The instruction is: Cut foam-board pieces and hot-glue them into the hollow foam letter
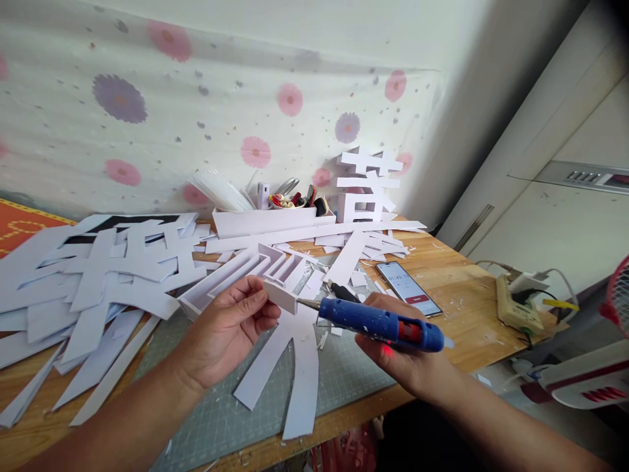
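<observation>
Between the thumb and fingers of my left hand [240,318] is a small white foam board strip [281,296], held up over the mat. My right hand [393,347] grips a blue hot glue gun [376,321], its metal nozzle pointing left at the strip's right end. Whether the tip touches the strip or sits just beside it I cannot tell. Beneath and behind my hands lies a white foam board character [299,354], with upright walls [221,278] standing along its upper left part. Its middle is partly hidden by my left hand and the strip.
A green cutting mat [211,400] covers the table's front. Cut white pieces [103,275] pile up at left. Behind stand a white tool box [265,221] and a finished-looking raised character [368,187]. A phone [409,288] lies at right, near a power strip [518,305].
</observation>
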Demonstrator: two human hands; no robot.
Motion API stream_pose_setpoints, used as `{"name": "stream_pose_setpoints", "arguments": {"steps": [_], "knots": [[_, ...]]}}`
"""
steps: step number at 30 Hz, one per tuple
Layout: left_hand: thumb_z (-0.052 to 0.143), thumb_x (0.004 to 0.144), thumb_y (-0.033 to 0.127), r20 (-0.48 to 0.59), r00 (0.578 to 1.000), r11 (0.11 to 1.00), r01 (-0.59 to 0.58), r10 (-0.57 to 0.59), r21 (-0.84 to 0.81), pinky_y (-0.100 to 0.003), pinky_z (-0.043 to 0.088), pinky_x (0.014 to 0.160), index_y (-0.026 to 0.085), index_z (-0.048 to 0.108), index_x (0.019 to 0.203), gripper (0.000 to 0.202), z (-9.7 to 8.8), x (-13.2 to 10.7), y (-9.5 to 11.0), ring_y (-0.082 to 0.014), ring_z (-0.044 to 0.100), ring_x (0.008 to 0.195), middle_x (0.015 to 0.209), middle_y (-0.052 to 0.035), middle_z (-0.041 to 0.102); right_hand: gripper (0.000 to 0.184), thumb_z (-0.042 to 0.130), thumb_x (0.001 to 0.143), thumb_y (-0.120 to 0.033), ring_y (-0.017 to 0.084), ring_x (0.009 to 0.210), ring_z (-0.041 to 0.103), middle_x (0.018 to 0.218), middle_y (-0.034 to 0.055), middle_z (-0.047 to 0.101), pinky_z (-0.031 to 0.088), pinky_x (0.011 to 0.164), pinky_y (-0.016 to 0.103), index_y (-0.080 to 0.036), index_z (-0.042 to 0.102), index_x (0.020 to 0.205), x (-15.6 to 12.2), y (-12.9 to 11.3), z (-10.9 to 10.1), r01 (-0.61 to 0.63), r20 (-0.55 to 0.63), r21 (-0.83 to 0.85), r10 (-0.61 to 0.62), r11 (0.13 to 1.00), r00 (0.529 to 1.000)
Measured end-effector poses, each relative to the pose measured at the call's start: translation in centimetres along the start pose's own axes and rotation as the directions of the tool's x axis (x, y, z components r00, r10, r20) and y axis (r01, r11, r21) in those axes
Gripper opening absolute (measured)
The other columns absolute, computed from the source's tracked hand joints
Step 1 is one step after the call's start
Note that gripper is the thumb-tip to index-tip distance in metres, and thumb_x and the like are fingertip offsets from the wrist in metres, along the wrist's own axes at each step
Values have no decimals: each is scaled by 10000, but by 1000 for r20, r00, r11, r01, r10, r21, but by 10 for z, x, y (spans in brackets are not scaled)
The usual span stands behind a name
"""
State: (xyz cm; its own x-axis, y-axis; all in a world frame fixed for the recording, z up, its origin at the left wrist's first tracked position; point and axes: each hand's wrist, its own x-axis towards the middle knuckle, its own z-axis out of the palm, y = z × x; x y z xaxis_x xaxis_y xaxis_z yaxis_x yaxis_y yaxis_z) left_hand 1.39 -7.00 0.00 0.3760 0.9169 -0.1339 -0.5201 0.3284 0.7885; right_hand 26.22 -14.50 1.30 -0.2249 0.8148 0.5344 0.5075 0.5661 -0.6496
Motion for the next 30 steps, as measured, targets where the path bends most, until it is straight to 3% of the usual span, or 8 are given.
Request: {"name": "stream_pose_setpoints", "arguments": {"steps": [12, 21, 30], "knots": [[814, 664, 109, -10, 1000, 999, -30, 30, -14, -141, 550, 543, 171, 636, 774, 218, 1, 1, 2, -93, 655, 577, 632, 8, 680, 142, 582, 835, -277, 148, 630, 545, 697, 20, 580, 442, 571, 296, -203, 545, 720, -1, 1, 3, -9, 49, -24, 10, 1000, 999], [797, 685, 151, 73, 997, 998, 38, -41, 52, -231, 577, 627, 176, 623, 753, 189, 1, -2, 1, -154, 684, 709, 751, -31, 709, 120, 604, 811, -262, 127, 567, 527, 651, -8, 557, 435, 521, 268, -207, 538, 727, 0, 2, 0, -17, -91, -56, 12, 998, 996], [754, 713, 96, -47, 999, 998, 18, -21, -68, -266, 578, 680, 159, 670, 757, 114, 7, -4, -5, -162, 672, 764, 787, -32, 695, 97, 602, 817, -241, 146, 627, 565, 714, 11, 596, 470, 576, 299, -217, 540, 746, -2, 6, 4, 30, -80, -51, -34, 998, 996]]}}
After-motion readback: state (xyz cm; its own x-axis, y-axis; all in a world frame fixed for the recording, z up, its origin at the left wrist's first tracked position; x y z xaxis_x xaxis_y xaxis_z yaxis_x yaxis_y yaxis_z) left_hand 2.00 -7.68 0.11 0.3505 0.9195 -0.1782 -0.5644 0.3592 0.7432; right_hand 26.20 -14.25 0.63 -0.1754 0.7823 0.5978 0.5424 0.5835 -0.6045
